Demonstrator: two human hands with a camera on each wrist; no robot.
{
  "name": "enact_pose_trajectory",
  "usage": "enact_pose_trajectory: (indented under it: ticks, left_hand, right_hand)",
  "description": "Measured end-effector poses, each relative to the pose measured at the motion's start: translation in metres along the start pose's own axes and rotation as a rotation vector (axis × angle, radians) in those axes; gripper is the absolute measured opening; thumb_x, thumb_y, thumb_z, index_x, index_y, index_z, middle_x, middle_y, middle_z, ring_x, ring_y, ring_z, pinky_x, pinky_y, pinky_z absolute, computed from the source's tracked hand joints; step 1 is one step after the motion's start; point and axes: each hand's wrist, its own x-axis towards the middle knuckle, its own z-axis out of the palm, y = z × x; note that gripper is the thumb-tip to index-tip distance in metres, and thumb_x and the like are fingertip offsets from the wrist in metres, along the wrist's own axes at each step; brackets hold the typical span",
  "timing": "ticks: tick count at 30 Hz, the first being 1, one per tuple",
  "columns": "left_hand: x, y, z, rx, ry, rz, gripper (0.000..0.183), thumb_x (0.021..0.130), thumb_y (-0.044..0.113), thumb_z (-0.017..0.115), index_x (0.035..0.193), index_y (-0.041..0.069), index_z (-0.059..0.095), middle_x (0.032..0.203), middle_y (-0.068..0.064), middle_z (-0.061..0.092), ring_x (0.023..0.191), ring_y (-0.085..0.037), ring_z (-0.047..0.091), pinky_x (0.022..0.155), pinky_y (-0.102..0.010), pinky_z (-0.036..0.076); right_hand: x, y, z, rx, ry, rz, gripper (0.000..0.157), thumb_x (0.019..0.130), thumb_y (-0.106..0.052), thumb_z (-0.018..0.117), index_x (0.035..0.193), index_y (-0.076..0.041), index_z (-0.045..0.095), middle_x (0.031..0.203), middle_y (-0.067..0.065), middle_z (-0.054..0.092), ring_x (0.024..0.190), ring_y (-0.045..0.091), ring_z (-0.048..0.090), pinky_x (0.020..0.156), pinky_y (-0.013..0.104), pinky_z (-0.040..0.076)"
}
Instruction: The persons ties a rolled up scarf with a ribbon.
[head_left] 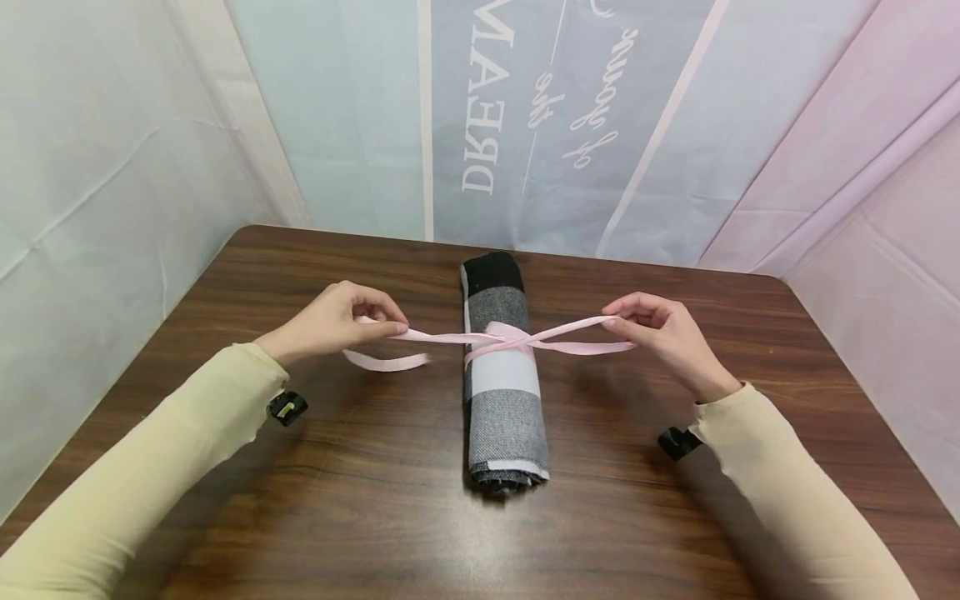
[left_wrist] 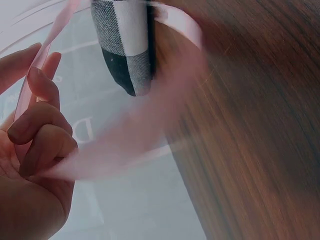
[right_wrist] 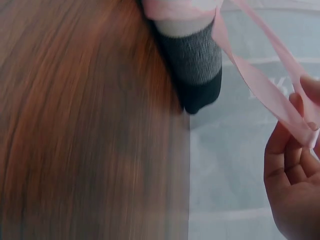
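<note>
A rolled checked cloth [head_left: 508, 425] in black, grey and white lies lengthwise on the table. Around its middle runs a pink ribbon [head_left: 501, 332], whose strands cross on top of the roll. To the left of the roll, my left hand [head_left: 333, 321] pinches one strand between thumb and fingers. A loose tail of that ribbon [left_wrist: 125, 145] curves down below the hand, blurred in the left wrist view. On the right side, my right hand [head_left: 663, 337] grips the ribbon, with two strands [right_wrist: 267, 92] running from its fingers back to the roll. Both hands are raised above the table.
The brown wood-grain table [head_left: 375, 525] has rounded far corners. Behind it hangs a pale blue curtain [head_left: 352, 117] with mirrored white lettering, and whitish cloth [head_left: 97, 167] stands along the left side. Dark straps [head_left: 288, 408] show under both wrists.
</note>
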Motion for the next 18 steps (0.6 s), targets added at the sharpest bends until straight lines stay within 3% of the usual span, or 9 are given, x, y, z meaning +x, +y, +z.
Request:
enact_pose_trajectory:
  ticks: [9,18]
  left_hand:
    - [-0.002,-0.004,0.0,0.003,-0.026,-0.014,0.011,0.085,0.024,0.073,0.086,0.014,0.074,0.072,-0.001,0.066,0.056,-0.006,0.043,0.053,-0.022,0.036]
    - [-0.005,-0.006,-0.005,0.016,-0.072,-0.032,0.005,0.08,0.022,0.078,0.082,0.02,0.074,0.074,-0.009,0.068,0.061,-0.008,0.044,0.056,-0.022,0.038]
  right_hand:
    - [-0.006,0.013,-0.014,-0.13,-0.085,0.001,0.021,0.087,-0.022,0.071,0.101,-0.007,0.071,0.086,0.003,0.07,0.068,0.011,0.054,0.059,0.029,0.042]
    - [-0.009,0.021,-0.022,-0.163,-0.134,0.03,0.023,0.089,-0.024,0.069,0.103,-0.006,0.073,0.081,0.011,0.07,0.076,0.021,0.064,0.058,0.029,0.046]
